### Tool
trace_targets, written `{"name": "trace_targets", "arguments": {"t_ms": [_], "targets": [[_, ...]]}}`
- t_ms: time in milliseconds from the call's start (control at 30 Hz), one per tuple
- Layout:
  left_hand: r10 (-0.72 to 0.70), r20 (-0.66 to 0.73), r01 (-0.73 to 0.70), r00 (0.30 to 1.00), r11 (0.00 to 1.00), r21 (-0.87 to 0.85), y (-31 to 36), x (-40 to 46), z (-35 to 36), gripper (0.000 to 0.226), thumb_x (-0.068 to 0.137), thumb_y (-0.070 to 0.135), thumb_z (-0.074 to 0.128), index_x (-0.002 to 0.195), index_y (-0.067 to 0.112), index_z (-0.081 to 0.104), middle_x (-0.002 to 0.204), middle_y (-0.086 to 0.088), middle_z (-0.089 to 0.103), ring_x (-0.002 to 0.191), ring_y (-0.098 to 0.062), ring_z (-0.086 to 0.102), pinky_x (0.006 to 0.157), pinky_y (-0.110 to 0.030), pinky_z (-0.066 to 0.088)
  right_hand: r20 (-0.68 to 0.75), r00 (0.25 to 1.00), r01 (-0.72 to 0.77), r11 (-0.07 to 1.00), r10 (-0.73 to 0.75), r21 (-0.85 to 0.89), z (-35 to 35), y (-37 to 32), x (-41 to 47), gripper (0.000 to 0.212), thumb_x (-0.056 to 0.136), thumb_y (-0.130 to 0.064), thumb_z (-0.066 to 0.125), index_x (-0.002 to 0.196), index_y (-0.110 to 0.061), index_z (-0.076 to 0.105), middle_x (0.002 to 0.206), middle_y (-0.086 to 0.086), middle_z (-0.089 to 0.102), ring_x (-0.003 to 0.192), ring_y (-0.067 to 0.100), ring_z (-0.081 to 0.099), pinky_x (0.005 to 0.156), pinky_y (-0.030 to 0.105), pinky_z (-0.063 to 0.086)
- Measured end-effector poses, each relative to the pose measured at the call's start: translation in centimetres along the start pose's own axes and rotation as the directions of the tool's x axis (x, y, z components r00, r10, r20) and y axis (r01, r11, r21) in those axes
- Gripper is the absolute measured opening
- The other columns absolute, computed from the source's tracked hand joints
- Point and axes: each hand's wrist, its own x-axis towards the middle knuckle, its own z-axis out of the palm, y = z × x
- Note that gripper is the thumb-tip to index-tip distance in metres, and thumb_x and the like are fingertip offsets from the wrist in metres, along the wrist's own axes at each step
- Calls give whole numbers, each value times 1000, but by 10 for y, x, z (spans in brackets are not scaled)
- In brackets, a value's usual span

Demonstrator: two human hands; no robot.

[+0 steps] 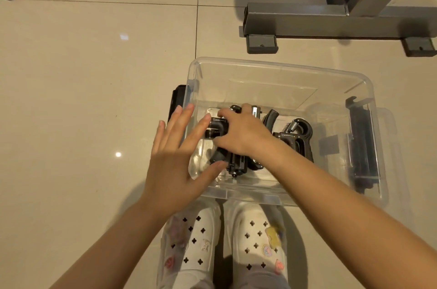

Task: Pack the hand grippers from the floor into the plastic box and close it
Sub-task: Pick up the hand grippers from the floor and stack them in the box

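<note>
Clear plastic box (279, 71) sits open on the tiled floor (94, 75) just ahead of my white clogs (255, 236). My right hand (241, 132) reaches inside it, fingers curled around a black hand gripper (216, 126) low in the left half. A second hand gripper (296, 132) with a steel spring lies beside my wrist. My left hand (175, 158) hovers at the box's left edge, fingers spread, gripping nothing. Beyond the box stands a grey metal frame (331, 21)
</note>
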Motion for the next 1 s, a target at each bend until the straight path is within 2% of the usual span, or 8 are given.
{"name": "trace_targets", "arguments": {"t_ms": [100,267,367,467,633,767,900,1000], "targets": [[9,-12,-10,1000,999,-32,-1,0,2,70,84,64,43,144,33,26,157,2,17,146,-15,7,118,-45,4,27,1000,15,974,-9,-228,19,0,8,65,83,-43,64,138,-22,38,140,17,24,114,36,46,84,34,43],[17,-27,-18,999,999,-43,-3,0,2,67,85,63,44,143,31,32,157,1,19,146,-16,9,117,-47,5,105,994,73,895,-29,-441,21,17,12,88,75,-60,65,146,-29,23,144,14,26,133,32,24,100,42,37],[18,-30,-20,999,999,-49,-3,1,2,66,85,64,43,142,31,34,156,1,19,146,-16,9,117,-47,5,128,988,139,841,-84,-523,21,27,17,97,72,-64,65,149,-34,13,155,12,7,142,32,8,112,50,17],[24,-33,-26,999,998,-51,-4,0,2,65,85,60,47,142,29,38,156,0,20,146,-17,10,118,-46,5,152,978,202,836,-144,-510,24,29,27,95,74,-66,61,150,-35,12,158,10,-6,145,29,-6,115,56,-1],[25,-35,-27,999,998,-62,-4,1,2,63,85,56,49,141,29,38,156,0,21,146,-18,11,117,-49,7,117,986,168,795,-122,-583,34,24,36,62,90,-61,42,144,-30,32,156,12,12,143,32,9,115,56,0],[29,-35,-32,999,997,-66,-4,0,3,64,84,52,52,141,31,34,156,1,20,146,-18,10,115,-54,11,173,975,219,710,-138,-670,24,20,47,58,93,-58,40,140,-25,40,148,11,30,139,31,22,114,54,11],[57,-38,-59,998,997,-52,-5,-1,3,62,85,50,52,141,27,36,156,-2,20,146,-22,11,114,-56,12,177,952,305,766,-249,-565,22,20,56,47,95,-47,45,134,-21,50,136,7,45,130,27,35,109,45,23],[66,-50,-68,997,997,-45,-6,-1,4,60,87,51,50,140,26,37,155,-2,20,145,-23,13,116,-52,10,126,949,313,823,-288,-475,34,29,57,44,95,-45,45,129,-19,53,134,6,48,129,26,36,109,44,23]]}}
